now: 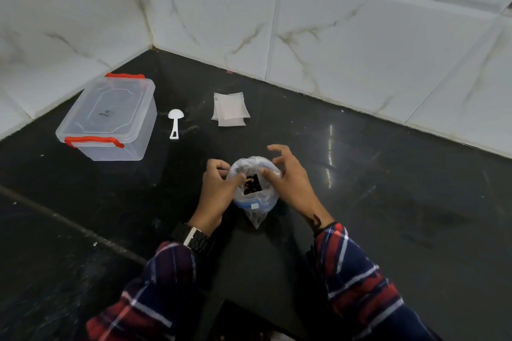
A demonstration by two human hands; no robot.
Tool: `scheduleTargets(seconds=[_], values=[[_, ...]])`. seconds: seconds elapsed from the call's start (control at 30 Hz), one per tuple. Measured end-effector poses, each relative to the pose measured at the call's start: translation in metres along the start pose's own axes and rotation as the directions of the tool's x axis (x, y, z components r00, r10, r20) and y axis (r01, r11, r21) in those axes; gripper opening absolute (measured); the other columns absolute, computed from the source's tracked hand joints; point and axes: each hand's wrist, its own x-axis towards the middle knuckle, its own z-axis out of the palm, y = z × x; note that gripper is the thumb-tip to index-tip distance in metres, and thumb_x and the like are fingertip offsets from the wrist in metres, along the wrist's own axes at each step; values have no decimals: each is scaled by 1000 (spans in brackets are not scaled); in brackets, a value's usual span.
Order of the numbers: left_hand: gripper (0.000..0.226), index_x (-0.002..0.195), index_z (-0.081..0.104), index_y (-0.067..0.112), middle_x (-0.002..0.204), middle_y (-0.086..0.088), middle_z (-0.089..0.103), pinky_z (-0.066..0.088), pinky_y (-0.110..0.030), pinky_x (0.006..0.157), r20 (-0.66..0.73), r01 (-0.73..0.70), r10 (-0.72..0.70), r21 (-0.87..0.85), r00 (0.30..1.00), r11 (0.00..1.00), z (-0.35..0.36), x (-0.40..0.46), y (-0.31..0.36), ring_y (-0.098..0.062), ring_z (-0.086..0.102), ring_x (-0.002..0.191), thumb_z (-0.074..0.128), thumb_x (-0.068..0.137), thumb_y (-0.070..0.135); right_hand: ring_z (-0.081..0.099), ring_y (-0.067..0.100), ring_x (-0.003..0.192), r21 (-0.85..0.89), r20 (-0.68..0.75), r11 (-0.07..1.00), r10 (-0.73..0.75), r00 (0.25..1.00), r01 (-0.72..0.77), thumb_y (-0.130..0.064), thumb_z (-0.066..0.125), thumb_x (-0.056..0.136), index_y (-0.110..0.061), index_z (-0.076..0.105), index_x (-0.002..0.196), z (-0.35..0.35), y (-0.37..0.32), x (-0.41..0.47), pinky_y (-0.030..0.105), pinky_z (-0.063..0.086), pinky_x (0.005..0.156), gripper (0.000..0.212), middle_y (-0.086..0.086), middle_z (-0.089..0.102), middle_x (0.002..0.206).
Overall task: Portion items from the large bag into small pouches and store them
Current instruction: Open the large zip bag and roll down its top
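While the large bag (253, 193) stands open on the dark tabletop (388, 188), the left hand (219, 188) pinches its rim in a tight grip and the right hand (288, 174) holds the opposite rim, fingers partly spread. Small pouches (230, 109), a white scoop (174, 123) and a lidded clear box (110, 119) lie beyond.

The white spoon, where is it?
In the head view, the white spoon lies on the black counter, between the clear box and the small pouches.

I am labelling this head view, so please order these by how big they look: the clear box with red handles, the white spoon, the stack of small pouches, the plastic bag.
1. clear box
2. plastic bag, nearer the camera and partly hidden by both hands, so its place against the pouches is unsure
3. stack of small pouches
4. white spoon
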Motion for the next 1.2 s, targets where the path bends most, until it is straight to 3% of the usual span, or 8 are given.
scheduleTargets(seconds=[0.13, 0.27, 0.4, 0.5, 0.8, 1.0, 1.1, 1.2], values=[[12, 78, 64, 17, 93, -2, 67, 55, -28, 76, 20, -169, 169, 231, 985, 958, -5, -8, -4, -12, 65, 89, 67, 83, 6, 54, 11, 100, -175, -27, 963, -211, 977, 203, -8, 59, 89, -29, 52, 98, -2, -5, -13, 10, 41, 73, 23, -1, 53, 110], [23, 107, 70, 17, 109, 5, 65, 49, -10, 70, 67, -211, 200, 301, 977, 930, -2, -12, 0, -3, 62, 92, 62, 88, 5, 56, 16, 104, -299, -51, 929, -244, 968, 218, 1, 51, 91, -10, 68, 104, 0, -10, -15, 17, 44, 86, 24, 7, 57, 114], [45, 126, 60, 19, 121, -2, 59, 50, -30, 93, 129, -199, 160, 394, 979, 897, -1, -11, 4, -16, 59, 108, 68, 83, 6, 56, 18, 107, -293, -62, 936, -223, 973, 196, 5, 49, 90, -4, 63, 115, 4, -11, -14, 11, 41, 85, 30, 10, 56, 119], [65, 138, 47, 18, 128, -1, 48, 43, -31, 101, 203, -205, 129, 417, 971, 885, 1, -16, 10, -16, 51, 117, 71, 79, 6, 54, 17, 109, -266, -79, 948, -200, 977, 172, 9, 48, 88, -4, 59, 120, 9, -12, -14, 0, 37, 78, 36, 9, 53, 121], [80, 147, 30, 25, 139, 2, 39, 48, -38, 100, 307, -99, 18, 248, 952, 964, -7, -19, 16, -20, 54, 118, 68, 81, 2, 36, 16, 122, -254, 107, 965, -46, 993, 72, -1, 58, 86, -29, 49, 135, -4, -18, -17, 20, 34, 96, 57, -3, 38, 130], [52, 127, 56, 28, 132, 2, 50, 54, -28, 88, 265, -161, 114, 165, 958, 973, -5, -21, 11, -12, 64, 102, 65, 84, 1, 51, 8, 104, -225, -55, 972, -77, 996, 63, -5, 59, 89, -19, 73, 98, -6, -26, -20, -1, 40, 63, 22, 0, 54, 117], [40, 120, 60, 26, 124, -5, 60, 54, -34, 91, 215, -126, 86, 180, 973, 976, -2, -22, 6, -14, 66, 100, 67, 85, 8, 50, 3, 92, -185, -63, 982, -50, 997, 38, -7, 61, 90, -14, 73, 105, -5, -28, -23, -4, 39, 59, 20, 1, 56, 113], [47, 125, 55, 25, 120, -5, 61, 56, -30, 85, 192, -72, 42, 151, 981, 986, 0, -25, 5, -14, 66, 98, 72, 82, 15, 47, 4, 101, -173, -24, 985, -27, 999, 22, -8, 62, 89, -17, 65, 118, -5, -31, -25, 2, 39, 65, 30, -6, 50, 111]])
